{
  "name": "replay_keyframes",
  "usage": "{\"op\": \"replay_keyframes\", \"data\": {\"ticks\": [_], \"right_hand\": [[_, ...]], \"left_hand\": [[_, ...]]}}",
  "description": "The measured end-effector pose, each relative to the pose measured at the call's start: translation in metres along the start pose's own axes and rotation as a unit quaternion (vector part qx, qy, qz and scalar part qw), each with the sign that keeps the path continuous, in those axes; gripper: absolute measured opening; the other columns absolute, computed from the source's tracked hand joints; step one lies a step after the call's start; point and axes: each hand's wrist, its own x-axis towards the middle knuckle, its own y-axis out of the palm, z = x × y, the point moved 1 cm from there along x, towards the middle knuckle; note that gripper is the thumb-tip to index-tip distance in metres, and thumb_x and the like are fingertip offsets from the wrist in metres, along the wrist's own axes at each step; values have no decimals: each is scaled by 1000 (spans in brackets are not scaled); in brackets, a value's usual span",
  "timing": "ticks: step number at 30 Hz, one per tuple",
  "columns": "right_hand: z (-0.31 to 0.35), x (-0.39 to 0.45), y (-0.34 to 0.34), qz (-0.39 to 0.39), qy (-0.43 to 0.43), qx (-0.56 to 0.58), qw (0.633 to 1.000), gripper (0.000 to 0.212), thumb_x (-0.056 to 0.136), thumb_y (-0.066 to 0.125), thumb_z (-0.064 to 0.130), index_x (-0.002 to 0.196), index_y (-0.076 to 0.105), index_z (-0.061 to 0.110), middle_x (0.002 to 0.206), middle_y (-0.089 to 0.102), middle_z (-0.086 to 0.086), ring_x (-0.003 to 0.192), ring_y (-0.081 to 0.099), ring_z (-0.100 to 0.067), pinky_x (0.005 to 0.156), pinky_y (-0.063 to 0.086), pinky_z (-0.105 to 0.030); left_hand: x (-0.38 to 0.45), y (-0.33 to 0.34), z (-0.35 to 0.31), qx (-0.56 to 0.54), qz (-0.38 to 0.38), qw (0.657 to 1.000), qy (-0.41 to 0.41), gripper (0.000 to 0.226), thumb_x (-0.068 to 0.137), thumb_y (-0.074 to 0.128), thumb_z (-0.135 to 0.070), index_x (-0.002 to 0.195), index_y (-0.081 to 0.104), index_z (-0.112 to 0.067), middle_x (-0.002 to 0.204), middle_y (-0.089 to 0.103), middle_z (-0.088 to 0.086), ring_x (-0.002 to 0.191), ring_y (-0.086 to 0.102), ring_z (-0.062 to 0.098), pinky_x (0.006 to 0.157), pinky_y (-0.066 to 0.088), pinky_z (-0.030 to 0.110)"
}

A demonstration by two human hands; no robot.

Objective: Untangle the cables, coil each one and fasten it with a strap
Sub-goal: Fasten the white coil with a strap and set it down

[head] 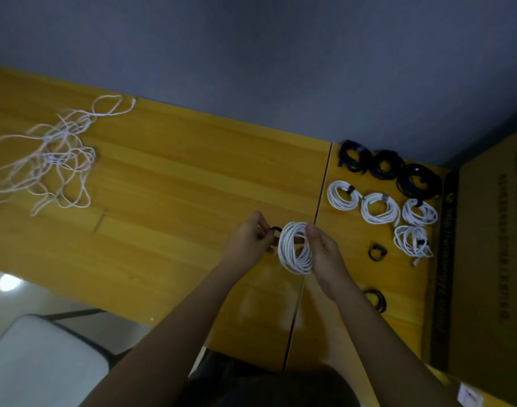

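step in hand: fastening, by the look of it. a freshly wound white round-section cable coil [295, 248] is held up over the yellow wooden bench [178, 177], just below the centre of the frame, with a short black strap [275, 230] at its upper left edge.
left hand: the left hand [250, 245] has its fingers curled and pinches the black strap beside the coil.
right hand: the right hand [325, 251] grips the coil's right side, thumb laid over the loops at the top, keeping the turns together.
done pile: at the right of the frame, a row of three black cable bundles [386, 168], and below it four white coils [382, 211] with dark straps on most of them; whether the lowest one is strapped cannot be told.
spare straps: two small black strap loops [377, 251] lie on the bench right of the right hand, one lower in the frame.
still to do: a loose tangle of thin white cables [48, 154] sprawls at the upper left of the frame, well apart from both hands.
next move: likely calls for drawing the strap round the bundled turns and closing it snug while the right hand keeps the loops from springing apart.
surroundings: a brown cardboard box [492, 259] stands along the right edge; a pale chair seat [45, 362] shows at the lower left.
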Motion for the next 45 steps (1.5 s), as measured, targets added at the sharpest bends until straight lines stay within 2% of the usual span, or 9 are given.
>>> {"op": "replay_keyframes", "data": {"ticks": [3,8,12,19,24,30,35,40,45], "right_hand": [[11,-1,14,-14,2,51,999,30,99,39,38,103,65,24,95,70,10,86,67,-5,74,55,-24],[35,2,35,-6,15,101,995,41,94,38,47,114,63,20,118,65,-8,110,61,-27,100,46,-51],[47,2,64,17,3,79,997,56,83,41,57,120,62,20,122,64,-10,111,61,-29,100,44,-55],[44,2,85,-58,-22,113,992,33,96,37,47,100,65,31,116,66,-6,108,62,-25,94,50,-48],[35,-4,99,-43,-42,34,998,30,96,36,47,100,64,35,94,67,21,81,63,10,61,48,-8],[34,-9,114,24,-23,51,998,45,84,41,59,108,67,31,108,71,3,99,67,-13,82,54,-30],[50,-9,113,19,-47,117,992,42,83,43,55,103,67,27,100,74,5,93,69,-12,67,54,-19],[60,-5,117,7,-58,80,995,55,88,38,53,121,62,16,117,68,-5,110,63,-21,92,51,-37],[58,-5,129,25,-46,18,998,30,97,36,46,103,63,35,106,64,20,103,58,-2,87,45,-22]], "left_hand": [[-2,-21,5,55,1,998,38,18,97,54,-21,84,43,-18,74,67,1,60,61,4,49,43,21],[-5,-53,11,72,39,993,82,9,96,57,-18,92,48,-16,84,68,4,75,65,12,55,47,21],[-8,-70,14,19,82,993,84,15,95,58,-22,108,51,-17,81,69,1,71,65,4,55,46,13],[0,-96,34,34,41,998,46,11,96,56,-22,86,54,-18,74,67,2,61,64,6,48,41,11],[5,-109,37,29,4,997,68,24,96,57,-24,75,46,-29,68,65,-13,54,62,1,49,41,13],[3,-118,37,53,5,995,81,24,97,55,-30,75,43,-31,60,62,-10,53,62,9,53,47,30],[-1,-121,40,23,32,995,95,19,94,59,-20,77,52,-26,73,67,0,65,66,15,66,54,36],[-9,-123,41,-34,61,992,103,10,93,60,-16,85,62,-21,70,67,-7,59,64,6,53,45,15],[-13,-127,41,-85,33,993,75,23,91,60,-7,74,59,-23,61,62,-9,51,58,4,49,47,26]]}}
